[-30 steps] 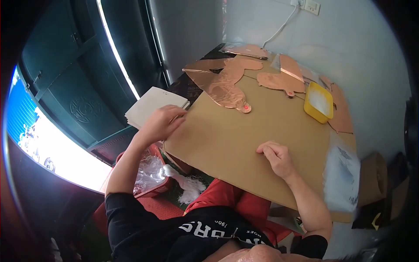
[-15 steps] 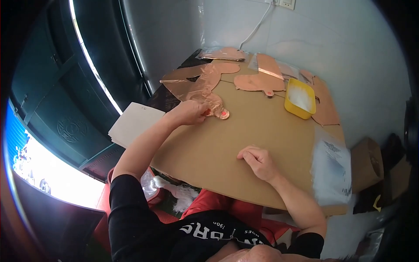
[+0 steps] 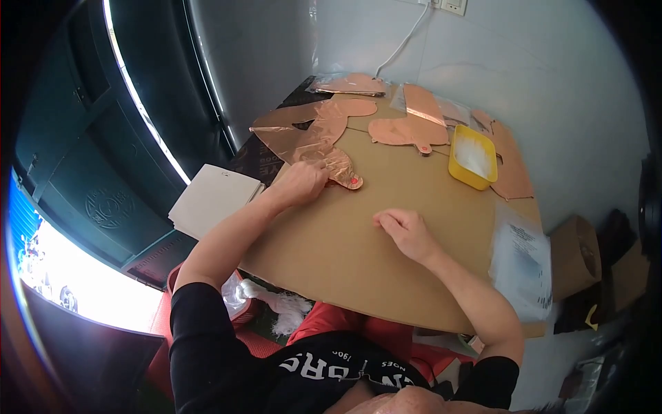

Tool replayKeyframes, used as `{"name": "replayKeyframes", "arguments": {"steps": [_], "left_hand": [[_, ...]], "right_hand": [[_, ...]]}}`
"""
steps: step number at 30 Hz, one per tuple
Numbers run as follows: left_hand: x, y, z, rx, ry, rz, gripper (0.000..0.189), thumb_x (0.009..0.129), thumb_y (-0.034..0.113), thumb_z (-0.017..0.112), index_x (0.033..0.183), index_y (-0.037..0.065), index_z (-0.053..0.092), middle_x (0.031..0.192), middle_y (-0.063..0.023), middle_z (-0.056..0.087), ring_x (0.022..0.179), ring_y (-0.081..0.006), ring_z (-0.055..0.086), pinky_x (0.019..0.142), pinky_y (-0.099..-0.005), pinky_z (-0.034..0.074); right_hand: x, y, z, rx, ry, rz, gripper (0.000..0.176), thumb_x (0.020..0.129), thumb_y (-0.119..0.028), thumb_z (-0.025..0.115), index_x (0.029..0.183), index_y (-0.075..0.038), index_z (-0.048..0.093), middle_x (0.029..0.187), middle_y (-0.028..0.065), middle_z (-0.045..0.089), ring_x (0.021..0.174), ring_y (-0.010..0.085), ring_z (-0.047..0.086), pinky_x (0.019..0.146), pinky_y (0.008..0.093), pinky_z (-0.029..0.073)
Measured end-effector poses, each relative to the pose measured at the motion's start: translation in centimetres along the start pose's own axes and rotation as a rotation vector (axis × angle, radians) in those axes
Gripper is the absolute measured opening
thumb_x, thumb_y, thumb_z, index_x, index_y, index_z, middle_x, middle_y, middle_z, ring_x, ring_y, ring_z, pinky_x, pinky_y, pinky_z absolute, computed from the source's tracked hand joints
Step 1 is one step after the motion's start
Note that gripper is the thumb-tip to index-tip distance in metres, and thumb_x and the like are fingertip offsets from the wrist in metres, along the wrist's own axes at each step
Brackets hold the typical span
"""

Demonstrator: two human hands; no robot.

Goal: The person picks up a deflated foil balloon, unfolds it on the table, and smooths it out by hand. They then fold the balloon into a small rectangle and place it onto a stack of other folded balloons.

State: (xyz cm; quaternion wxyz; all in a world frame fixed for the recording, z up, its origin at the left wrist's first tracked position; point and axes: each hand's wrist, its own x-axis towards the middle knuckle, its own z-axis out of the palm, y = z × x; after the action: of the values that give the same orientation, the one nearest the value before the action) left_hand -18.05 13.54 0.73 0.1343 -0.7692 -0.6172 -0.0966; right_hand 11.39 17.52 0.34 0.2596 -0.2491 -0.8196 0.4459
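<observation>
A flat rose-gold foil balloon (image 3: 332, 141), creased near its lower end, lies on the cardboard-topped table (image 3: 331, 241). My left hand (image 3: 301, 183) is closed at the near edge of this balloon, its fingertips partly hidden against the foil. A small tab with a red spot (image 3: 355, 183) sticks out at the balloon's lower end, right of those fingers. My right hand (image 3: 408, 236) is over the near middle of the cardboard, apart from the balloon. Its fingers are curled and pressed together, and anything between them is too small or hidden to make out.
Another flat foil balloon (image 3: 410, 131) lies farther back, left of a yellow tub (image 3: 473, 157) with white contents. A stack of white cards (image 3: 214, 200) sits at the left edge. Clear plastic bags (image 3: 520, 265) lie at the right. A box (image 3: 576, 252) stands beyond.
My left hand has shifted slightly left along the balloon's edge, and the foil beside it lies differently. My right hand has moved slightly forward, with its fingers still curled.
</observation>
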Motion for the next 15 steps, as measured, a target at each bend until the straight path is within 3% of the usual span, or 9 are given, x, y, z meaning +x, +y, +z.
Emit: {"name": "replayKeyframes", "arguments": {"steps": [4, 7, 10, 15], "left_hand": [[0.5, -0.5, 0.0, -0.111, -0.014, -0.090, 0.015, 0.083, 0.017, 0.065, 0.081, 0.002, 0.064, 0.090, -0.0151, 0.064, 0.088, -0.0354, 0.064, 0.075, -0.0463, 0.052], [0.9, -0.1, -0.1, -0.139, -0.007, -0.185, 0.013, 0.083, 0.015, 0.064, 0.083, 0.002, 0.066, 0.092, -0.0157, 0.065, 0.089, -0.0365, 0.064, 0.078, -0.0472, 0.051], [1.4, -0.1, 1.0, -0.201, 0.058, -0.335, 0.012, 0.082, 0.012, 0.063, 0.082, 0.001, 0.067, 0.094, -0.0158, 0.067, 0.091, -0.0372, 0.065, 0.080, -0.0474, 0.051], [2.1, 0.3, 0.2, -0.343, 0.003, -0.537, 0.011, 0.079, 0.011, 0.065, 0.080, 0.000, 0.067, 0.094, -0.0163, 0.067, 0.090, -0.0372, 0.065, 0.082, -0.0456, 0.051]], "right_hand": [[3.3, 0.2, 0.6, -0.053, 0.037, -0.025, 0.028, 0.097, -0.021, 0.053, 0.098, 0.002, 0.068, 0.078, 0.0115, 0.067, 0.073, 0.0161, 0.063, 0.069, 0.0320, 0.050], [5.5, 0.5, 1.3, -0.137, 0.097, -0.090, 0.023, 0.095, -0.018, 0.056, 0.095, 0.000, 0.069, 0.079, 0.0132, 0.066, 0.074, 0.0242, 0.063, 0.070, 0.0362, 0.050], [7.4, 1.1, 2.2, -0.195, 0.242, -0.280, 0.017, 0.092, -0.015, 0.060, 0.091, -0.001, 0.069, 0.081, 0.0137, 0.066, 0.079, 0.0316, 0.062, 0.073, 0.0407, 0.049], [9.7, 1.4, 2.5, -0.272, 0.285, -0.298, 0.013, 0.089, -0.014, 0.064, 0.090, -0.002, 0.070, 0.084, 0.0127, 0.065, 0.086, 0.0318, 0.060, 0.077, 0.0416, 0.048]]}}
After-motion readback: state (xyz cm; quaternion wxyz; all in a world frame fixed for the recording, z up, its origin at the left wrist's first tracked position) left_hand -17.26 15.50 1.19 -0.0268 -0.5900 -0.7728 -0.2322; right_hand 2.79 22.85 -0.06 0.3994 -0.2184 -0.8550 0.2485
